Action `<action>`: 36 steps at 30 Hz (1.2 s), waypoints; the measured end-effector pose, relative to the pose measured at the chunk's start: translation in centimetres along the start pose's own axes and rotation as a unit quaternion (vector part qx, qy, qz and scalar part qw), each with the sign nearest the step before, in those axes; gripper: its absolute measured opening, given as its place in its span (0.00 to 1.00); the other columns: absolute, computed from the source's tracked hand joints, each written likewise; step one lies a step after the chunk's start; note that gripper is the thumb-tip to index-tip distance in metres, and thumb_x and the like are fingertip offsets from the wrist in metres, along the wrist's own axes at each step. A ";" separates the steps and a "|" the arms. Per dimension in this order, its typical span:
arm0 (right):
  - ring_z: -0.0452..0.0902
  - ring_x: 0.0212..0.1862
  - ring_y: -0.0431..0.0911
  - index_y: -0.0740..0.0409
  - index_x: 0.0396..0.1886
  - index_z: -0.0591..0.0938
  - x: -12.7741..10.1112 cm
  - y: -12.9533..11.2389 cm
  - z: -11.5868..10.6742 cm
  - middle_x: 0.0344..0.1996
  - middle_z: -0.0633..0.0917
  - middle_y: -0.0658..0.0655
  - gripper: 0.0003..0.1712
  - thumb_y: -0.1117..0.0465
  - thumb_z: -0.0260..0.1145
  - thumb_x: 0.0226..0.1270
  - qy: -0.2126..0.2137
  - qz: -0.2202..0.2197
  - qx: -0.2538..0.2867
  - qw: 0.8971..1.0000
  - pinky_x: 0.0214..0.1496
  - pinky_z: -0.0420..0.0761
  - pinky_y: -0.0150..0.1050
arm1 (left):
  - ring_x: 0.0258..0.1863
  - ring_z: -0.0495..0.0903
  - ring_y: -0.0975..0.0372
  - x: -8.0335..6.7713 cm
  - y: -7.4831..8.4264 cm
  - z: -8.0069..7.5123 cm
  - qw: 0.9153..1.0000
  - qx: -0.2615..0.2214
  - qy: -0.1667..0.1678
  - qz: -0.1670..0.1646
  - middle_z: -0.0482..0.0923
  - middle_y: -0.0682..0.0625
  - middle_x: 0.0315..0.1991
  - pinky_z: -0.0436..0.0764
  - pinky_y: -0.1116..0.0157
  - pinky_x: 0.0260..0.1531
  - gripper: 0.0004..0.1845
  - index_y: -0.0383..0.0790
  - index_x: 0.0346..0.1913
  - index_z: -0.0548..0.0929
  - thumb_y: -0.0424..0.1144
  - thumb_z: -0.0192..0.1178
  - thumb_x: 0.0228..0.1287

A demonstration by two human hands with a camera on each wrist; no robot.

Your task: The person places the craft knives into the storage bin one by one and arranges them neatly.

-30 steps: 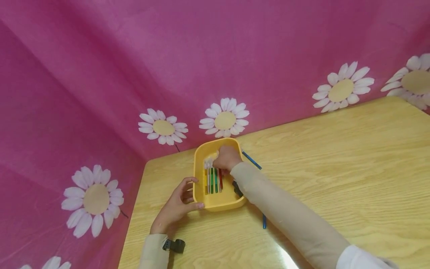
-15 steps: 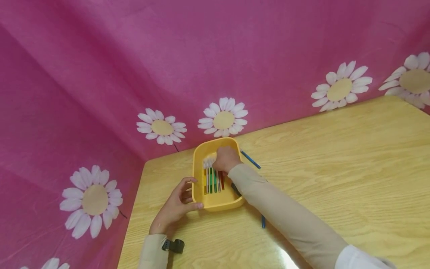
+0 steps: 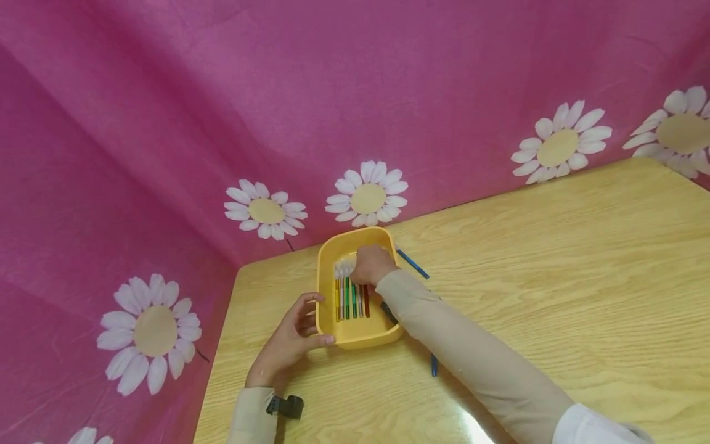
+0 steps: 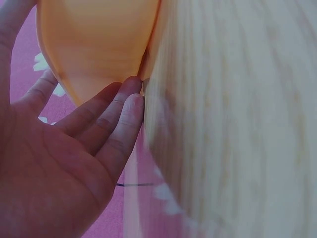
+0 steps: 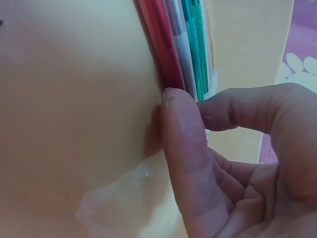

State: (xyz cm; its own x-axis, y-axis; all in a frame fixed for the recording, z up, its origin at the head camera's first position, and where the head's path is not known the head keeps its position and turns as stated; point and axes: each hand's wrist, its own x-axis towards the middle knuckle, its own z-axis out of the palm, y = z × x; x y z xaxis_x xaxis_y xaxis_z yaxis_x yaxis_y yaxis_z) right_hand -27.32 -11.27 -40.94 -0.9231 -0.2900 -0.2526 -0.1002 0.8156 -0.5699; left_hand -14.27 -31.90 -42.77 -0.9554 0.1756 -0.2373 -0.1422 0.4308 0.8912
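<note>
A yellow tray [image 3: 360, 343] stands on the table, with a row of slim metallic pen-shaped tools [image 3: 347, 299] lying in it. Gold, silver and green ones show, with knurled grips and clear ends. My right hand [image 3: 374, 265] reaches into the tray. In the right wrist view its thumb and index finger pinch the end of a red pen-shaped tool [image 5: 161, 42], right beside a silver one; the pinched end is hidden. My left hand [image 3: 288, 339] holds the tray's near left corner, thumb at the near rim and fingers along the left side.
On the table, a blue pen-shaped tool [image 3: 412, 262] lies right of the tray. Another blue one [image 3: 434, 365] shows partly under the right forearm. A black wrist device [image 3: 388, 312] overlaps the tray's right side. A pink floral cloth [image 3: 444, 92] hangs behind.
The red tool has shifted slightly toward the near side of the tray, in line with the others. My left hand keeps its place on the tray.
</note>
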 end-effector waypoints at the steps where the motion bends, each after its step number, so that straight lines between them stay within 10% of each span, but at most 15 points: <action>1: 0.72 0.11 0.41 0.61 0.32 0.83 0.0 0.0 0.0 0.19 0.82 0.54 0.10 0.58 0.72 0.62 0.001 -0.002 -0.003 1.000 0.13 0.70 0.30 | 0.61 0.82 0.51 0.0 0.0 0.0 1.000 0.000 -0.001 0.001 0.72 0.44 0.73 0.77 0.46 0.68 0.37 0.55 0.69 0.68 0.37 0.77 0.61; 36: 0.71 0.11 0.41 0.61 0.33 0.82 0.1 0.0 0.1 0.19 0.81 0.54 0.11 0.56 0.71 0.65 -0.009 0.004 -0.006 1.000 0.13 0.71 0.30 | 0.63 0.81 0.49 0.0 -0.1 -0.2 1.000 0.002 -0.011 0.016 0.71 0.42 0.74 0.78 0.48 0.68 0.38 0.53 0.70 0.67 0.35 0.76 0.61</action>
State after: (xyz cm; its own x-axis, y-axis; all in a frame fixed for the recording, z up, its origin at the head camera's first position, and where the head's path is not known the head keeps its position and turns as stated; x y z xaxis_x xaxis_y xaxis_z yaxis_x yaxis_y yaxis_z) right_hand -27.44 -11.33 -41.04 -0.9172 -0.2923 -0.2707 -0.0981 0.8242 -0.5577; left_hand -14.32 -32.06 -42.80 -0.9534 0.2096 -0.2170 -0.1099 0.4286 0.8968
